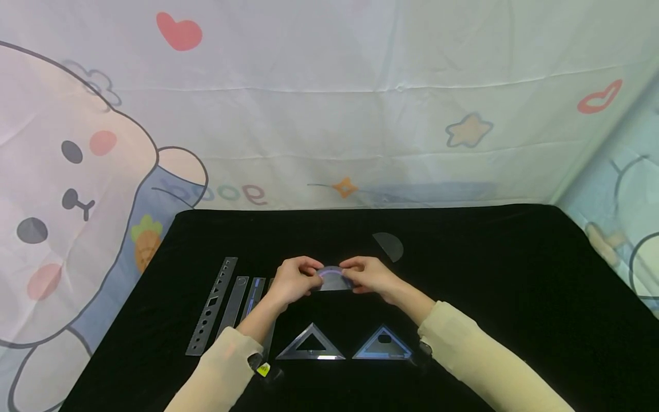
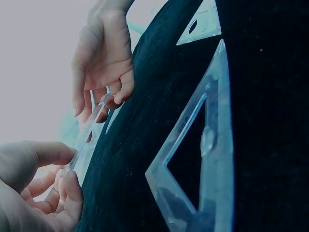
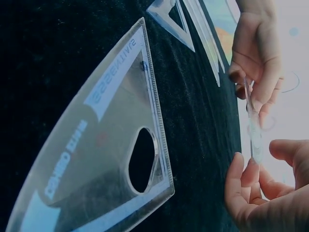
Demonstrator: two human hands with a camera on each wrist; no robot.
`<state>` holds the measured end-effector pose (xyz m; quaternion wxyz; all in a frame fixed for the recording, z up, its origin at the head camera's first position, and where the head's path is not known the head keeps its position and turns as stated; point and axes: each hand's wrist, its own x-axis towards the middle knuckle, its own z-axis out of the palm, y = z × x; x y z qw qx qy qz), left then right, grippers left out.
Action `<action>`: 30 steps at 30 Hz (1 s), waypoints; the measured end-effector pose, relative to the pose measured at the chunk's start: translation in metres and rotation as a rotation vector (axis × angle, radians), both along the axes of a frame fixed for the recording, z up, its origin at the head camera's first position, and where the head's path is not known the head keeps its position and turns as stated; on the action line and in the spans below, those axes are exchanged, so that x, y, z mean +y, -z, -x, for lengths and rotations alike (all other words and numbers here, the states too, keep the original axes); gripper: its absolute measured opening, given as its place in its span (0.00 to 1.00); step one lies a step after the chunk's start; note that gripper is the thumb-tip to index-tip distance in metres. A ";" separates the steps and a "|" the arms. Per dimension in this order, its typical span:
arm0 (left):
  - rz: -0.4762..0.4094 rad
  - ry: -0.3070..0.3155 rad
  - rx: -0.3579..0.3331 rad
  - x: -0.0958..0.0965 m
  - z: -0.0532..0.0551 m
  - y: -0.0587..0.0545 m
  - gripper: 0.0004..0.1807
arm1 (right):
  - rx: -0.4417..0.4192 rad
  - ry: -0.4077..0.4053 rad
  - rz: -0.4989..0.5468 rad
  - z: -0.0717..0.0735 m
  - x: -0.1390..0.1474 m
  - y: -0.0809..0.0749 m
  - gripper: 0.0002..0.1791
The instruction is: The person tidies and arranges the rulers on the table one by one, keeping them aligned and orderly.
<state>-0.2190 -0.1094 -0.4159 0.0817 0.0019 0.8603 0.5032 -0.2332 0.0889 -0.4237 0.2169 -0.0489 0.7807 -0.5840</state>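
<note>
A clear protractor (image 1: 333, 280) with a purple arc is held up over the black cloth, between both hands. My left hand (image 1: 294, 279) pinches its left end between thumb and fingers, as the left wrist view shows up close. At the other end my right hand (image 1: 372, 274) holds the edge with curled fingers (image 3: 250, 173); its thumb stands a little off the plastic in the right wrist view. Nearer to me lie two set squares: a clear one (image 1: 293, 350) with a triangular cutout and a blue-marked one (image 1: 368, 348) with a rounded hole.
Left of the left arm lie several straight rulers, among them a long one (image 1: 198, 337) with shaped holes. A second half-round clear piece (image 1: 389, 246) lies beyond the right hand. The black cloth (image 1: 489, 269) covers the table up to a printed curtain (image 1: 329, 126).
</note>
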 end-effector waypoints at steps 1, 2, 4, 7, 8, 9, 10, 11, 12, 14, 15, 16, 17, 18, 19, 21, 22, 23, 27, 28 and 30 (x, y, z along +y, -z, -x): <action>-0.002 0.004 0.001 0.000 0.000 0.000 0.12 | 0.004 -0.008 -0.002 0.000 0.001 0.001 0.18; -0.006 0.009 0.003 0.001 -0.001 0.000 0.12 | 0.008 -0.014 -0.004 0.000 0.001 0.001 0.18; -0.013 0.017 0.005 0.002 -0.002 -0.001 0.13 | 0.019 -0.022 -0.008 0.000 0.002 0.002 0.17; -0.015 0.029 0.011 0.004 -0.005 -0.003 0.13 | 0.045 -0.041 -0.020 -0.001 0.003 0.003 0.15; -0.015 0.032 0.016 0.004 -0.005 -0.004 0.13 | 0.053 -0.045 -0.023 -0.001 0.003 0.003 0.15; -0.014 0.035 0.020 0.005 -0.006 -0.004 0.13 | 0.060 -0.048 -0.028 -0.001 0.003 0.003 0.14; -0.012 0.038 0.024 0.006 -0.007 -0.005 0.13 | 0.068 -0.052 -0.032 -0.002 0.003 0.004 0.14; -0.012 0.039 0.028 0.007 -0.008 -0.005 0.13 | 0.073 -0.055 -0.035 -0.002 0.004 0.004 0.13; -0.013 0.040 0.032 0.007 -0.008 -0.005 0.13 | 0.076 -0.054 -0.038 -0.002 0.004 0.004 0.13; -0.015 0.042 0.038 0.008 -0.008 -0.005 0.12 | 0.082 -0.053 -0.042 -0.003 0.005 0.005 0.12; -0.015 0.041 0.038 0.009 -0.008 -0.005 0.12 | 0.083 -0.053 -0.042 -0.003 0.006 0.005 0.12; -0.014 0.041 0.038 0.009 -0.009 -0.005 0.12 | 0.086 -0.054 -0.042 -0.004 0.006 0.005 0.12; -0.014 0.042 0.038 0.009 -0.009 -0.004 0.11 | 0.092 -0.058 -0.040 -0.004 0.007 0.005 0.12; -0.013 0.044 0.037 0.009 -0.009 -0.004 0.11 | 0.094 -0.060 -0.039 -0.005 0.008 0.005 0.12; -0.010 0.049 0.040 0.010 -0.009 -0.004 0.11 | 0.096 -0.061 -0.037 -0.006 0.008 0.005 0.12; -0.008 0.054 0.035 0.010 -0.010 -0.003 0.11 | 0.098 -0.063 -0.035 -0.007 0.010 0.004 0.12; -0.010 0.060 0.035 0.010 -0.010 -0.003 0.11 | 0.098 -0.064 -0.036 -0.008 0.011 0.003 0.12; -0.012 0.068 0.035 0.011 -0.010 -0.002 0.11 | 0.096 -0.064 -0.036 -0.009 0.011 0.002 0.12; -0.023 0.107 0.034 0.013 -0.011 -0.002 0.10 | 0.095 -0.062 -0.040 -0.013 0.015 -0.001 0.13; -0.026 0.120 0.036 0.013 -0.011 -0.002 0.10 | 0.099 -0.064 -0.041 -0.013 0.017 -0.001 0.13; -0.033 0.142 0.040 0.015 -0.012 -0.002 0.09 | 0.109 -0.066 -0.047 -0.015 0.020 -0.001 0.12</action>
